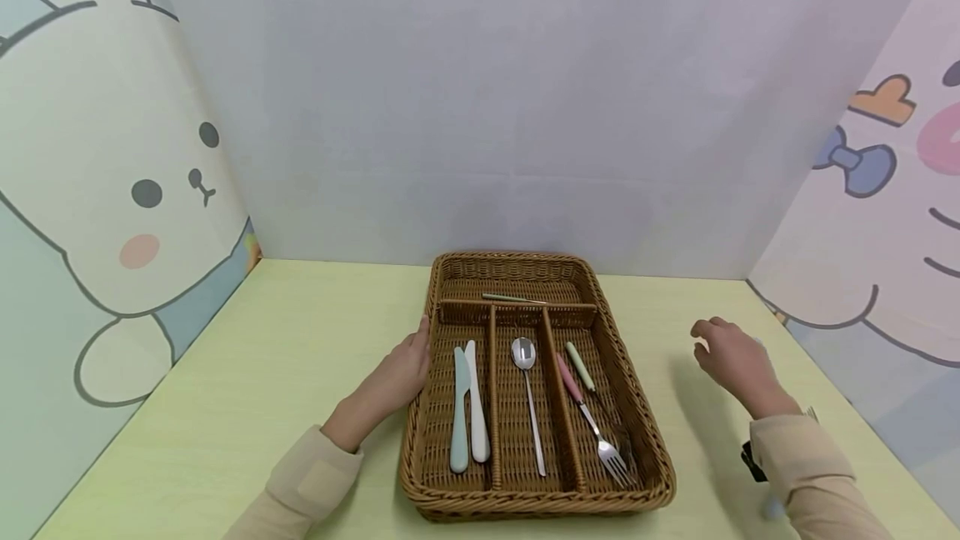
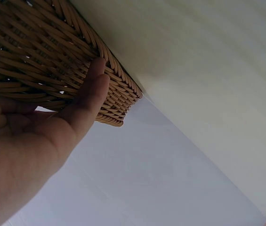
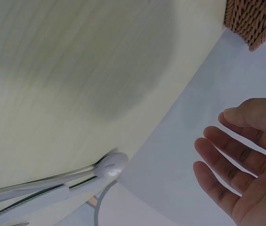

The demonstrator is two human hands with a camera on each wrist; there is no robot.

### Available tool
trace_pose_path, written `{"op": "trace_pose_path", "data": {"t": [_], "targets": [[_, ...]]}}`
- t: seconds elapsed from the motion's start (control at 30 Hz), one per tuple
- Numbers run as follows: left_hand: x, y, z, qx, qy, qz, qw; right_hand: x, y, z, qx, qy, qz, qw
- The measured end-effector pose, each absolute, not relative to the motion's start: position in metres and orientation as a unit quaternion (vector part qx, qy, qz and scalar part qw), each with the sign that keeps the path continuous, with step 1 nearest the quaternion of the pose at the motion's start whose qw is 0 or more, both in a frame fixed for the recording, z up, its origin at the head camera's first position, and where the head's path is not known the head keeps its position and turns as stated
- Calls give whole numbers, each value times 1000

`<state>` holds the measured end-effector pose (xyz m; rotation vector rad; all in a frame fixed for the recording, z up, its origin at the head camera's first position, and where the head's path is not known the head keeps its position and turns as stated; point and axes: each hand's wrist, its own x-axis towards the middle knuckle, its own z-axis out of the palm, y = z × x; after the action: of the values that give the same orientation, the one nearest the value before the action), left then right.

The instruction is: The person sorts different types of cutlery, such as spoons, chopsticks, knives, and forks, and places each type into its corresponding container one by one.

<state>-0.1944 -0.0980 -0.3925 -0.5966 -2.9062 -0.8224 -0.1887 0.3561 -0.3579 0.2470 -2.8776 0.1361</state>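
Wicker tray against left fingers, apparently

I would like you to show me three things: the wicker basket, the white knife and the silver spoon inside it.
Wicker basket (image 1: 536, 503): head view, on the front rim.
White knife (image 1: 477, 417): head view, midway along its length.
Silver spoon (image 1: 532, 408): head view, on its slim handle.
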Motion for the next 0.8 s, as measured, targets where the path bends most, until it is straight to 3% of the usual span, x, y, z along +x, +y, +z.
{"op": "trace_pose_path", "data": {"t": [0.23,0.57,0.8], "targets": [[-195,-98,-393,-191,-945,-264,31,-185,376,-363,30,-996,54,67],[-195,-98,-393,-192,-944,-266,30,-185,403,-378,8,-998,57,40],[-195,-98,-394,-189,-944,-268,26,-185,410,-375,-47,-997,62,-26]]}}
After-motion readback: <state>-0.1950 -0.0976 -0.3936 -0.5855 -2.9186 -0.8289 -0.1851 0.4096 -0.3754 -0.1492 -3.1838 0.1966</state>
